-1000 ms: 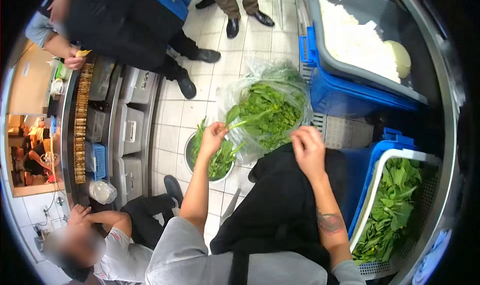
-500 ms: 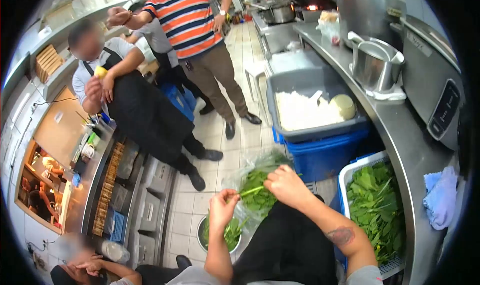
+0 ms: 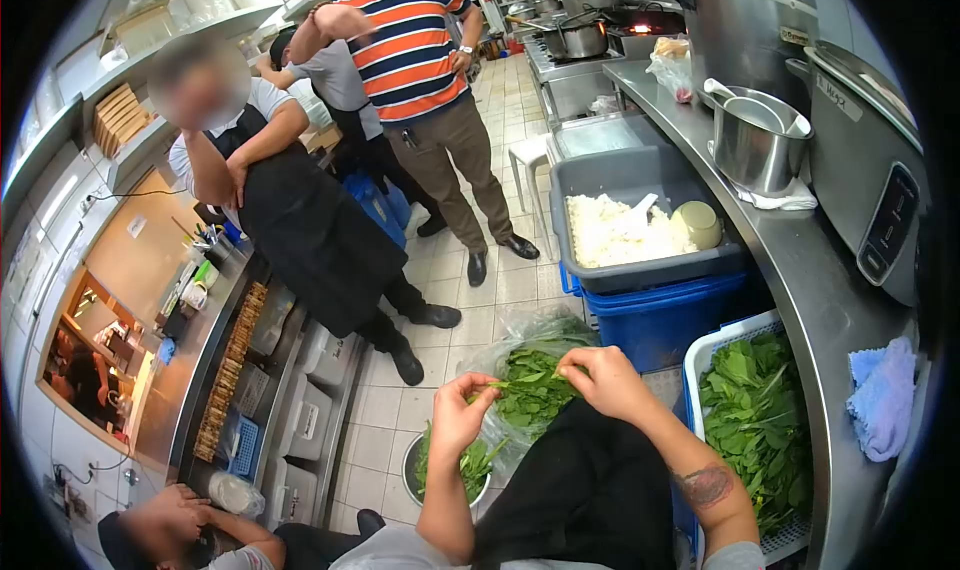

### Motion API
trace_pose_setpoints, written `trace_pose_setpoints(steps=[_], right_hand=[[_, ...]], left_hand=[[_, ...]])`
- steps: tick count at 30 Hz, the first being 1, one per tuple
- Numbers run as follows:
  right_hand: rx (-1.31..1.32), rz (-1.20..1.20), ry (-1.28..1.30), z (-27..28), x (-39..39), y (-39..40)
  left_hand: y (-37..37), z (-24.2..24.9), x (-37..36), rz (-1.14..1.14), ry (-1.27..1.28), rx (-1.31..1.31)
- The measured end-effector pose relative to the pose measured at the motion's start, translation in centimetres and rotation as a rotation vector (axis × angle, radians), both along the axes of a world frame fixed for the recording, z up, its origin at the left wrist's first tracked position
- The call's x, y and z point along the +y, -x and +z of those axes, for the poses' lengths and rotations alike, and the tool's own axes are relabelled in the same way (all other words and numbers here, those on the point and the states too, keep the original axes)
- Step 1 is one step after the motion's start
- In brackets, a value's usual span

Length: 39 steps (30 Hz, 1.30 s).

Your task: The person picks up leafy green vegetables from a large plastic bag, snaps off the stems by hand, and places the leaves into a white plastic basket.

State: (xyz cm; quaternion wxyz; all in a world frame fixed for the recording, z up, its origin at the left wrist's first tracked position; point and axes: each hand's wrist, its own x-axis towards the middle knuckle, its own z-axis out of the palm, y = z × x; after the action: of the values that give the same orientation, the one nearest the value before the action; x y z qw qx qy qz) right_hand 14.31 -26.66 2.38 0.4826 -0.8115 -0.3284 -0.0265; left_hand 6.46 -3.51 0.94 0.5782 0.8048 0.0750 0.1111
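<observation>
My left hand [image 3: 462,410] is closed in a pinch on a thin green vegetable stem [image 3: 502,383]. To its right, my right hand [image 3: 602,378] also pinches a bit of green between thumb and fingers. The stem is hard to separate from the greens behind. Just beyond both hands lie leafy greens [image 3: 532,392] in an open clear plastic bag [image 3: 482,362]. Below my left hand, a round metal bowl [image 3: 410,478] holds cut greens [image 3: 478,462], partly covered by my forearm. By my right arm, a white basket [image 3: 692,362] is full of leafy greens [image 3: 755,415].
A grey tub [image 3: 650,262] of white rice [image 3: 610,232] sits on a blue bin [image 3: 650,320]. Along the right runs a steel counter [image 3: 735,205] with a pot [image 3: 762,145] and blue cloth [image 3: 882,398]. Several people stand or sit ahead and left, one in a striped shirt [image 3: 410,40].
My hands are slightly farther apart, and the stem shows less plainly between them. The view has shifted a little. The person in the dark apron has raised a hand toward the face.
</observation>
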Motion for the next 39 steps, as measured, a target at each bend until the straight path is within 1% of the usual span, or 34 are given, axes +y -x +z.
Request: trace_pose_setpoints(steps=[3,6,9,10,12,14,15,16,17,18,19,20,21,23,24,27,28,29,31,32,35,37,38,39], right_hand=[[0.226,0.045,-0.025,1.0,0.0,0.5],[0.23,0.101,0.148,1.4,-0.5,0.9],[0.052,0.157,0.066,0.8,-0.4,1.3],[0.044,0.169,0.028,1.0,-0.5,1.4],[-0.017,0.133,0.032,1.3,-0.3,1.4],[-0.092,0.122,0.009,0.8,-0.1,1.3],[-0.101,0.104,-0.01,0.8,0.1,1.2],[-0.152,0.034,-0.009,0.5,0.3,0.9],[-0.13,-0.037,-0.049,1.0,0.6,0.8],[-0.125,-0.106,-0.148,0.8,0.9,0.4],[-0.03,-0.172,-0.262,1.0,1.1,0.3],[-0.007,-0.288,-0.314,0.8,1.1,-0.5],[0.251,-0.384,-0.31,0.7,0.5,-1.4],[0.493,-0.262,-0.651,-0.2,-0.2,-2.8],[0.283,-0.181,-0.623,-0.4,0.2,-3.0],[-0.046,-0.111,-0.153,-0.3,0.7,-1.7],[0.108,-0.064,0.023,1.1,0.8,-0.8],[0.261,0.018,-0.091,0.2,1.4,-0.5],[0.345,0.005,-0.131,0.3,2.4,0.7],[0.391,-0.041,-0.145,0.1,2.8,1.0],[0.32,-0.136,-0.074,-1.1,3.2,1.0],[0.301,-0.143,-0.078,-1.4,3.3,1.0],[0.29,-0.147,-0.078,-1.6,3.3,0.9],[0.252,-0.152,-0.139,-1.9,3.5,0.9]], left_hand=[[-0.2,-0.5,0.5,0.004,0.104,-0.042],[-0.1,0.0,0.1,0.019,0.092,-0.041],[-0.2,-0.3,0.1,0.027,0.137,-0.043],[-0.2,-0.4,0.1,0.02,0.168,-0.046],[-0.3,-0.5,0.0,0.011,0.234,-0.044],[-0.5,-0.5,-0.4,0.044,0.224,-0.088],[-0.4,-0.7,-0.7,0.064,0.222,-0.094],[-0.3,-0.5,-1.2,0.058,0.255,-0.082],[-0.2,-0.1,-1.8,0.053,0.29,-0.074],[-0.2,-0.1,-2.1,0.019,0.32,-0.041],[-0.2,-0.2,-2.3,-0.018,0.349,-0.015],[-0.4,-0.6,-2.6,-0.015,0.378,-0.043],[-0.4,-0.9,-2.6,-0.004,0.414,-0.033],[-0.6,-1.1,-2.3,0.015,0.479,-0.019],[-0.5,-1.0,-2.2,-0.001,0.5,0.012],[-0.6,-1.5,-2.0,-0.022,0.519,0.041],[-0.6,-1.5,-2.1,0.0,0.542,0.04],[-0.8,-1.4,-2.2,0.024,0.566,0.036],[-1.1,-1.6,-2.4,0.058,0.604,0.02],[-1.3,-2.0,-2.4,0.066,0.618,0.01],[-1.3,-2.5,-2.8,0.06,0.621,0.019],[-1.2,-2.7,-3.0,0.048,0.639,0.021],[-1.2,-2.9,-3.0,0.025,0.689,0.026],[-1.2,-3.3,-3.0,0.004,0.739,0.031]])
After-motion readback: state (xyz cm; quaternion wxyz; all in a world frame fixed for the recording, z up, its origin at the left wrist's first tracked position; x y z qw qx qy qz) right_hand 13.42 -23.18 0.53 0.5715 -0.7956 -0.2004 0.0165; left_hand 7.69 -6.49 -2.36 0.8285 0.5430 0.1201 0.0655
